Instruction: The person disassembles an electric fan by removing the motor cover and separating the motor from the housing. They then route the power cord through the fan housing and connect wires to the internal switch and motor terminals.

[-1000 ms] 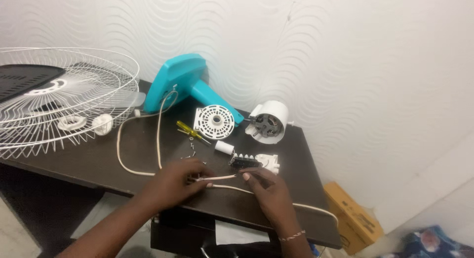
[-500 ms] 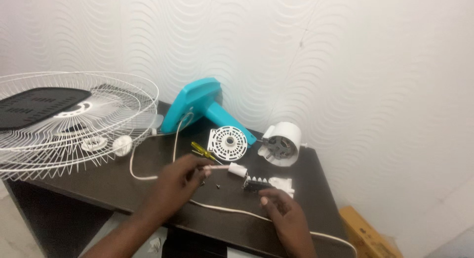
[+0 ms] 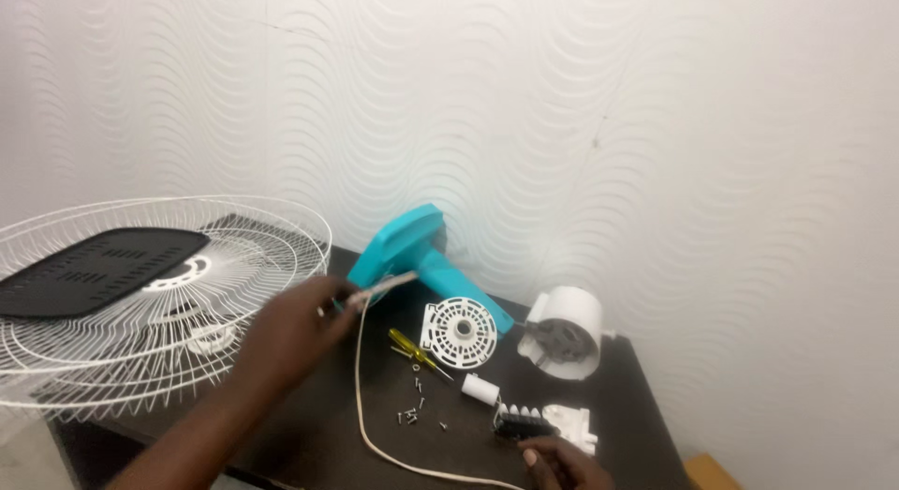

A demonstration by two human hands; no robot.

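The right hand [image 3: 562,462] is cut off by the bottom edge, only fingertips and knuckles showing. The left hand [image 3: 300,326] is motion-blurred, so its grip on the cord [image 3: 361,396] cannot be made out. The cord runs out of frame below. The fan guard [image 3: 140,303] is cropped at left; the screws [image 3: 417,406] are too small to count.

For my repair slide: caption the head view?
Left hand lifts a white cord beside a teal fan housing on a dark table.
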